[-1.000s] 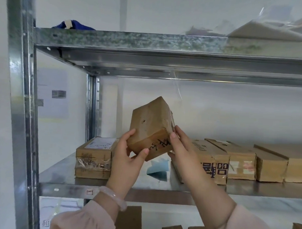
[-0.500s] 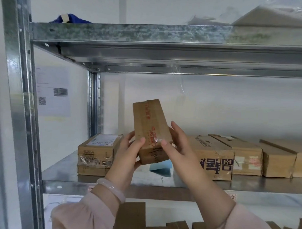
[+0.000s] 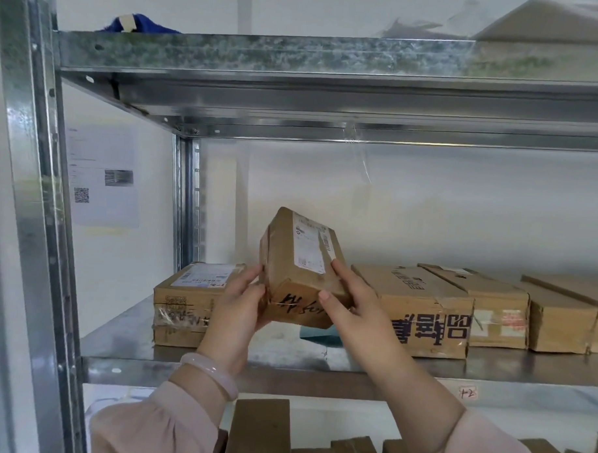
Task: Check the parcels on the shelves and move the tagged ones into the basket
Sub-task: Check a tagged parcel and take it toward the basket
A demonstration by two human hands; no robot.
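I see the small parcel (image 3: 303,270) held tilted above the middle shelf (image 3: 286,368), left hand (image 3: 237,305) and right hand (image 3: 352,306) both gripping its lower end by the fingertips; my worry is the taped cardboard slipping out.

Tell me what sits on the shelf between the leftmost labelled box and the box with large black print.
In the head view: bare metal shelf and a small teal item, partly hidden behind the held parcel.
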